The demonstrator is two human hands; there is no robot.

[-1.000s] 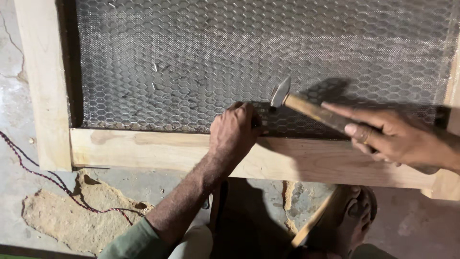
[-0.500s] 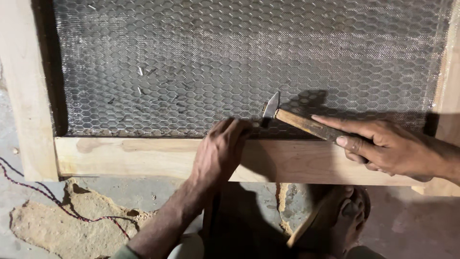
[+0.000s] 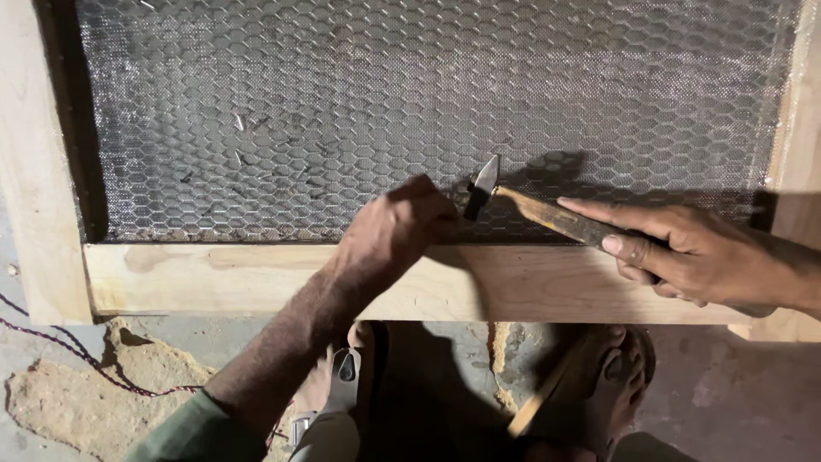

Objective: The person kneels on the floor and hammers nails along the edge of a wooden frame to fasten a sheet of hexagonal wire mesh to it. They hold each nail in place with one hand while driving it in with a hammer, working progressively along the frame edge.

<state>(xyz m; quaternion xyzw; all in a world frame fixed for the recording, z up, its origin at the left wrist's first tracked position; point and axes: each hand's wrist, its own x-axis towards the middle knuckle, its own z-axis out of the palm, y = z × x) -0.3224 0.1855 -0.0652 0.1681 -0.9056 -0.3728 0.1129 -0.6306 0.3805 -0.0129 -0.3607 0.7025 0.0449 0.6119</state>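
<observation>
The left hand (image 3: 395,231) pinches something too small to identify against the hexagonal wire mesh (image 3: 410,103) above the wooden frame rail (image 3: 256,278), while the right hand (image 3: 684,252) grips the hammer (image 3: 530,205), its head just beside those fingers

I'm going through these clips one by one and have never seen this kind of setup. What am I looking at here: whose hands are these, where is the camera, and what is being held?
There is no machine here. The camera sits on a person's head and looks down, so both hands are that person's own.

The right hand grips the wooden handle of a small hammer; its metal head is at the lower edge of the wire mesh. The left hand rests where the mesh meets the wooden frame, fingers pinched close to the hammer head; whether they hold a nail I cannot tell.

The frame lies on a rough concrete floor. Below it show the person's sandalled feet, a sandy patch and a thin red cord.
</observation>
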